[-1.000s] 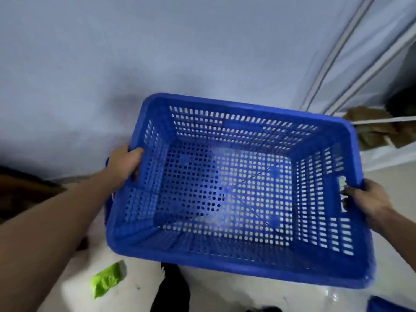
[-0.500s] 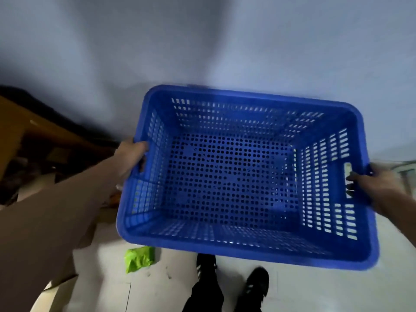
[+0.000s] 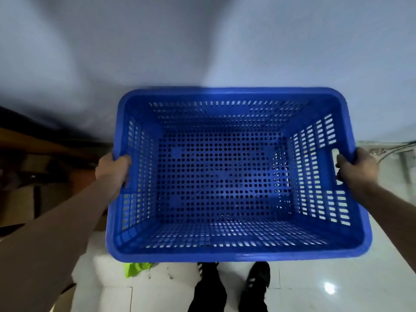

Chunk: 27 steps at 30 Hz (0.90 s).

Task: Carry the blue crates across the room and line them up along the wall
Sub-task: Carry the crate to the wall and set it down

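A pale wall (image 3: 202, 41) fills the upper view, and glossy white floor tiles (image 3: 326, 287) lie below, with brown furniture (image 3: 33, 154) at the left. The blue crate (image 3: 225, 251) (empty, perforated all over) is held in the air in front of the wall. The left hand (image 3: 112, 168) and right hand (image 3: 356, 170) are each clamped on an end handle. A green scrap (image 3: 135, 267) lies on the floor near black shoes (image 3: 258, 275). No writing is readable.
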Motion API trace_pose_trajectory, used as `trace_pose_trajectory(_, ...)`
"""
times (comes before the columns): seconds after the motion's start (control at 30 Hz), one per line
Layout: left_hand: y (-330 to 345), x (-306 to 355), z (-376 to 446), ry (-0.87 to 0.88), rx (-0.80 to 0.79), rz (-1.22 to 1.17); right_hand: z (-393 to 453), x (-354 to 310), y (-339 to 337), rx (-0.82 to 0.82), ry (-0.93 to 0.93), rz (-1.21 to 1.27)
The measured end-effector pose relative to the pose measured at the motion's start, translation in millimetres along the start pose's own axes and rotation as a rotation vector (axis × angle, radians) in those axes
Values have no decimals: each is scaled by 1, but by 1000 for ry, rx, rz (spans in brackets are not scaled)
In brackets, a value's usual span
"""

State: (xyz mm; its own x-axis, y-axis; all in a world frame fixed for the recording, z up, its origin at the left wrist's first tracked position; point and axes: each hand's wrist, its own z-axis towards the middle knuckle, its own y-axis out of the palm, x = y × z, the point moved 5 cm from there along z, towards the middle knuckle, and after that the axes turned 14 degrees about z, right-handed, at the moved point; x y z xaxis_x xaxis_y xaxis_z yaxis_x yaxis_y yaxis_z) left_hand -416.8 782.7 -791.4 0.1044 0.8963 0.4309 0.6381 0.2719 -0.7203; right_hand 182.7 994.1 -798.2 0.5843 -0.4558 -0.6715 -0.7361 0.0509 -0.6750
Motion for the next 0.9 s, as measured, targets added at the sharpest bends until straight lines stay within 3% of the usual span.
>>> trace_pose_trajectory(0.4,6,-17,-1,-26,-22,8,-17,-22,1,-93,-9,-215)
trace_pose_trajectory(0.67,10,-6,-3,28,102,47,-13,-16,3,-144,6,-223)
trace_pose_trajectory(0.8,6,0,-11,35,129,132,-6,-12,3,-234,84,-165)
trace_pose_trajectory(0.9,0,13,-23,65,76,351,-2,-13,-1,-377,189,-81)
